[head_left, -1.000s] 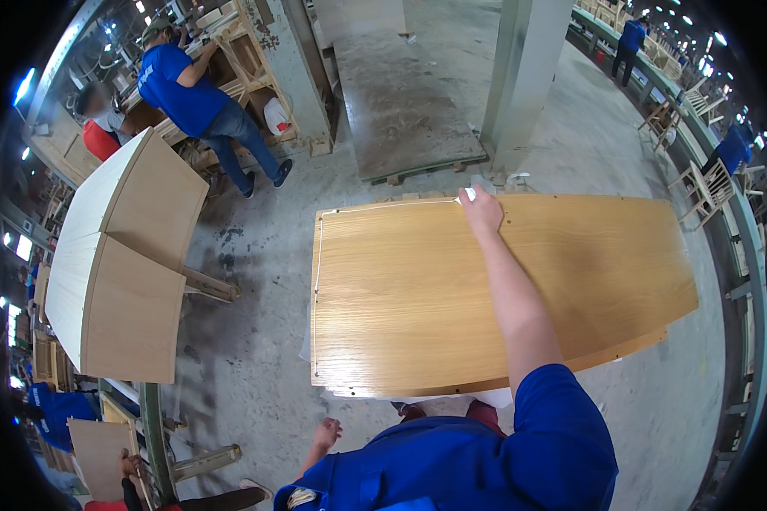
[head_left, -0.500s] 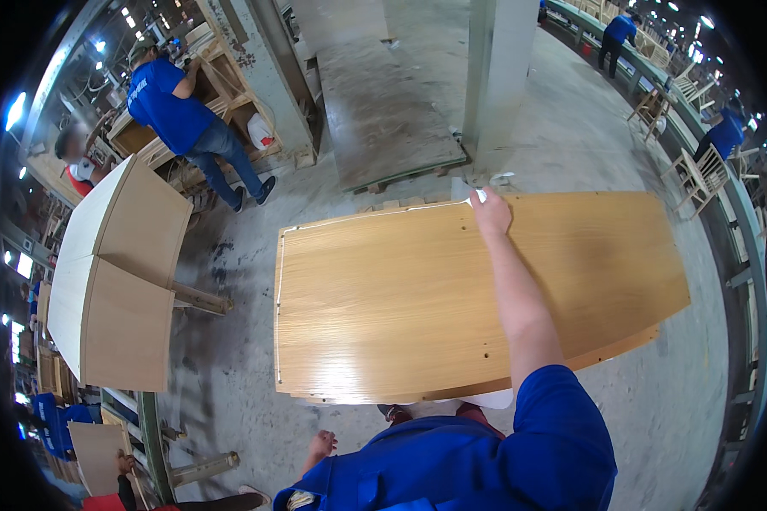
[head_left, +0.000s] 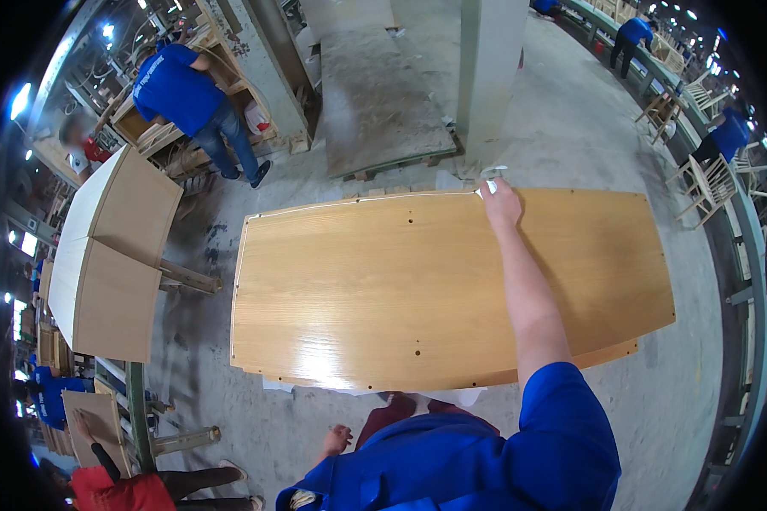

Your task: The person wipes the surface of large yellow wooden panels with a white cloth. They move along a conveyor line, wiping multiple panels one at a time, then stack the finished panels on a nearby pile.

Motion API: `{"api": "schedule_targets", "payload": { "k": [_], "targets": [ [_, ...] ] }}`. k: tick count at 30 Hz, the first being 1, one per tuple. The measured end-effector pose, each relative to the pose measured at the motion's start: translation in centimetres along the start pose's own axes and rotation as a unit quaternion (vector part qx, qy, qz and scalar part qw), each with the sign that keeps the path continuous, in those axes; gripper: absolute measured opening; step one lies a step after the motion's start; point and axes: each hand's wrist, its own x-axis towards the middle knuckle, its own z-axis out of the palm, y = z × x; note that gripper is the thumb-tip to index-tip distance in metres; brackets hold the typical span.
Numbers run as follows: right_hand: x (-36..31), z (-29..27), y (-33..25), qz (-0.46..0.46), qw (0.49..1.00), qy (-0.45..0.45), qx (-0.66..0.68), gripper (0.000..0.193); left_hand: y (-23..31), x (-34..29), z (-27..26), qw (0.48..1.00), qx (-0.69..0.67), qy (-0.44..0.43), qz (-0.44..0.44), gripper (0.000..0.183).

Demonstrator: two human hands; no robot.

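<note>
A large, smooth wooden panel [head_left: 358, 281] with small dark holes lies flat in front of me. At its far edge, my right hand [head_left: 502, 204] is closed around a small white bottle [head_left: 487, 188], mostly hidden by the fingers. From there a thin white bead [head_left: 332, 203] of what looks like glue runs left along the far edge and down the left edge. My left hand [head_left: 338, 439] hangs low beside my body, apart from the panel, its fingers curled with nothing seen in them.
Another panel edge [head_left: 612, 352] sticks out beneath the near right side. Left stands a curved pale wooden piece [head_left: 115, 255] on supports. A pillar [head_left: 492, 85] rises beyond the panel. Co-workers [head_left: 183, 89] work at the left; chairs [head_left: 707, 187] line a conveyor at the right.
My right hand has moved right along the panel's far edge, and the white bead is longer. The view has shifted, so the panel sits further left. A co-worker in red at lower left shows more.
</note>
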Motion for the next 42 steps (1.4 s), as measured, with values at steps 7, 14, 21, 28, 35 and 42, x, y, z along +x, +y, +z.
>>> {"api": "schedule_targets", "payload": {
  "k": [7,14,21,28,35,42],
  "targets": [
    [0.1,-0.2,-0.7,0.006,1.0,-0.009,-0.007,0.038,-3.4,-0.9,-2.6,0.957,0.224,0.047,0.179,0.028],
    [0.5,-1.1,1.1,0.02,1.0,0.004,-0.01,0.038,-1.0,1.3,-6.6,0.996,-0.045,0.067,-0.048,0.027],
    [3.7,-4.8,6.1,0.04,0.999,0.034,-0.012,0.036,1.4,0.9,-0.8,0.997,-0.042,0.056,-0.024,0.027],
    [7.7,-9.4,14.1,0.04,0.997,0.064,-0.009,0.035,3.8,-1.9,9.1,0.998,0.023,-0.017,0.049,0.032],
    [10.7,-12.2,17.6,0.044,0.999,0.006,-0.005,0.036,7.6,-4.8,15.9,0.942,0.304,-0.072,0.122,0.033],
    [11.1,-12.4,19.2,0.005,1.0,-0.019,-0.023,0.036,23.6,-13.1,17.9,0.951,0.15,-0.146,0.225,0.027]
  ]
}}
